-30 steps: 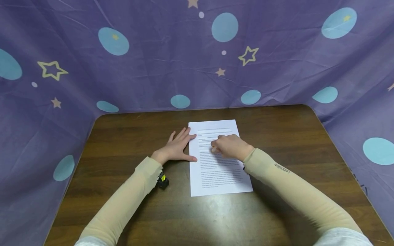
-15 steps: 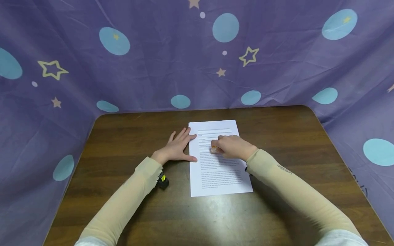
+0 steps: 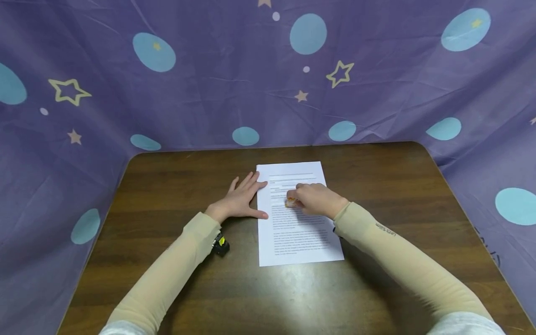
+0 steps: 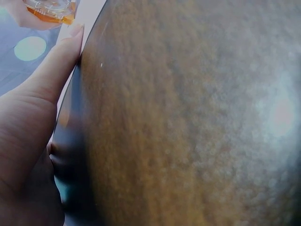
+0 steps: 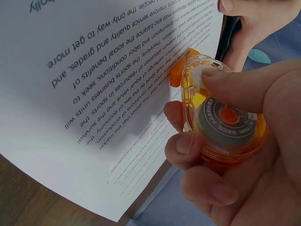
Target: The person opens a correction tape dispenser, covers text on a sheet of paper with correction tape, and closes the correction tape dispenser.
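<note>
A sheet of printed paper (image 3: 265, 246) lies on the wooden table. My right hand (image 3: 320, 200) grips an orange see-through correction tape (image 5: 207, 136) over the upper middle of the text. In the right wrist view the thumb presses on its side and the fingers curl under it. Its orange tip (image 5: 176, 73) points down at the printed lines. My left hand (image 3: 238, 203) lies with fingers spread at the sheet's left edge, thumb and index fingertip on the paper. The left wrist view shows the left thumb (image 4: 49, 70), with part of the correction tape at its top left corner.
The brown table (image 3: 176, 186) reaches back to a purple curtain (image 3: 201, 60) with stars and blue dots. A small black wrist camera (image 3: 220, 244) sits under the left wrist. Both forearms wear beige sleeves.
My right hand has tilted and shifted very slightly, so more of the orange correction tape shows beneath the fingers. The left hand and the sheet stay in place.
</note>
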Demonstrator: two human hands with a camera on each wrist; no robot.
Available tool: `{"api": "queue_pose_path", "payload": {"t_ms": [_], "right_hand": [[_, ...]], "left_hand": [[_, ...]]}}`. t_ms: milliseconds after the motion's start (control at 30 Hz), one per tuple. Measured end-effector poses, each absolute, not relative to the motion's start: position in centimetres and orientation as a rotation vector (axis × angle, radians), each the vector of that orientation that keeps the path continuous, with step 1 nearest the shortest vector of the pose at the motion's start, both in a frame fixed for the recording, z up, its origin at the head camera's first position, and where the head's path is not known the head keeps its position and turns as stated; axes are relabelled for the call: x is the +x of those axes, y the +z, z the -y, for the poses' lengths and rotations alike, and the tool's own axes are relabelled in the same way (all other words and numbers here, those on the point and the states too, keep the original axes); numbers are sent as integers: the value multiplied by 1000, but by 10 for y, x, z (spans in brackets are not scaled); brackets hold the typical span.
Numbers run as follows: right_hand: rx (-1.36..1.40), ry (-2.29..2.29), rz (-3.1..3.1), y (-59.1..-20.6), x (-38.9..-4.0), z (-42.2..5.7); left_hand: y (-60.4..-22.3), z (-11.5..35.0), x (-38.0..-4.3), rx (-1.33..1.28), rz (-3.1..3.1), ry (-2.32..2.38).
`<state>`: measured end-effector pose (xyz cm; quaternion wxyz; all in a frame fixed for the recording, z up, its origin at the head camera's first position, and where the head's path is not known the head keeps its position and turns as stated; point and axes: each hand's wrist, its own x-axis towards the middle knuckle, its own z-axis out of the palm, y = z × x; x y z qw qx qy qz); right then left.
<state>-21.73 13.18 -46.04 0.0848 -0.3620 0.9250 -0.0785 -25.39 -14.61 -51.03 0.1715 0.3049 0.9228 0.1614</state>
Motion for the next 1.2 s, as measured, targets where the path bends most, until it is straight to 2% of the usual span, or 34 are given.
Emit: {"api": "queue_pose_path", "payload": {"t_ms": [1200], "right_hand": [[-1045, -254, -2790, -465, -215, -153]], "left_hand": [[-509, 145, -254, 857, -2621, 484]]}}
